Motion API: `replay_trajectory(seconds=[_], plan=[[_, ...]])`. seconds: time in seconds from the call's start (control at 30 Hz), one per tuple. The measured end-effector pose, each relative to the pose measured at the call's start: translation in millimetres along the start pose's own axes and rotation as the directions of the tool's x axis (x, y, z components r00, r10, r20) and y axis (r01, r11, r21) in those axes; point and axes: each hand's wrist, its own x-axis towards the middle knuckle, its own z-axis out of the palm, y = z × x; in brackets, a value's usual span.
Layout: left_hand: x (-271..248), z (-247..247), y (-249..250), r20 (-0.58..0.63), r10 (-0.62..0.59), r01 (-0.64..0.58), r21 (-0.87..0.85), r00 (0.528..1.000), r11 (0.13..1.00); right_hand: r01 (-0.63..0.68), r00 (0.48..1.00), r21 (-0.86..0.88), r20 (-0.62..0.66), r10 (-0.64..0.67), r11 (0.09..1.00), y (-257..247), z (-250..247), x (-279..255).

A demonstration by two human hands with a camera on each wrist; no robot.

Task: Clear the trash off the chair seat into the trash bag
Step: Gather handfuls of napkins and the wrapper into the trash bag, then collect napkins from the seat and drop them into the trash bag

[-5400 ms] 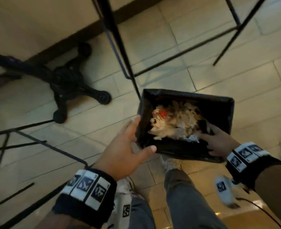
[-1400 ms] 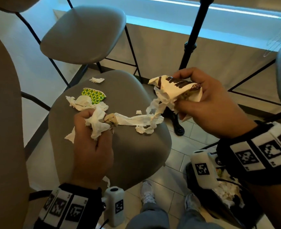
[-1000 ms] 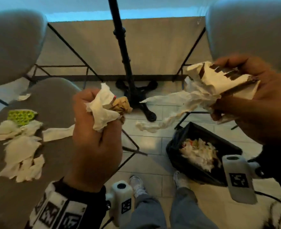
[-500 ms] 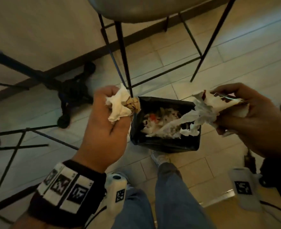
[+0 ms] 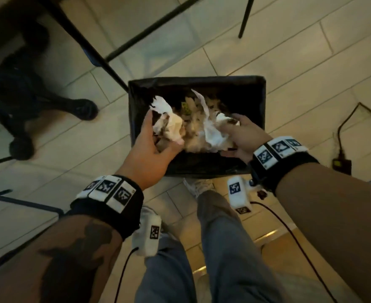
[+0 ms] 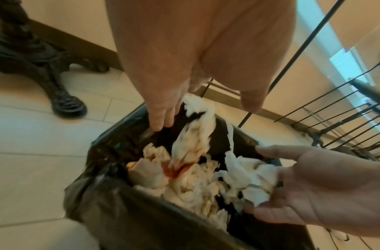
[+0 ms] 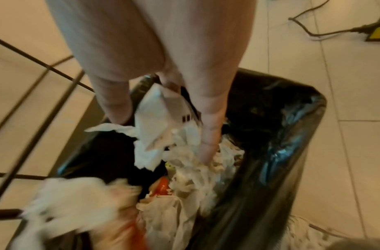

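The black trash bag [image 5: 202, 79] lines a rectangular bin on the floor and holds a heap of crumpled tissues and wrappers [image 5: 193, 130]. My left hand [image 5: 158, 136] hovers over its left side with straight fingers, and a stained white tissue [image 6: 195, 135] is dropping from it. My right hand [image 5: 230, 136] is over the right side, fingers spread; a printed paper wrapper [image 7: 163, 115] and white tissue [image 6: 248, 177] slide off its palm into the bag. The chair seat is out of view.
Thin black chair legs [image 5: 88, 47] cross the tiled floor just behind the bag. A heavy black table base [image 5: 27, 99] stands at the left. A cable and power adapter [image 5: 341, 165] lie on the floor to the right. My legs and shoes are below the bin.
Both hands came down from in front of the bin to over its mouth and let go; the tissue wad and the wrapper they gripped now fall into the bag.
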Motion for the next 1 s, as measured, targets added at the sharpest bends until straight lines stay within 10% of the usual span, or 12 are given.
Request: replay_trajectory(seconds=[0.33, 0.5, 0.7, 0.87, 1.0], plan=[[-32.3, -17.5, -15.0, 0.035, -0.191, 0.186, 0.118, 0.981, 0.976, -0.104, 0.994, -0.468, -0.019, 0.107, 0.877, 33.7, -3.4, -6.1], [-114.5, -60.0, 9.2, -0.028, -0.130, 0.131, 0.038, 0.991, 0.991, 0.057, 0.998, -0.877, 0.068, 0.006, 0.478, 18.6, 8.3, -64.0], [-266.5, -113.6, 25.5, -0.336, -0.009, -0.039, -0.135, 0.942, 0.990, 0.315, 0.949, -0.945, 0.311, -0.057, 0.087, -35.8, 91.3, -166.9], [-409.3, -147.6, 17.6, -0.625, -0.016, -0.140, -0.201, 0.781, 0.970, 0.652, 0.735, -0.758, 0.641, -0.219, -0.031, -71.3, 224.6, -295.5], [-504.8, -165.2, -10.4, -0.880, -0.030, -0.097, -0.086, 0.475, 0.992, 0.846, 0.499, -0.524, 0.842, -0.203, -0.095, -65.8, 330.9, -413.2]])
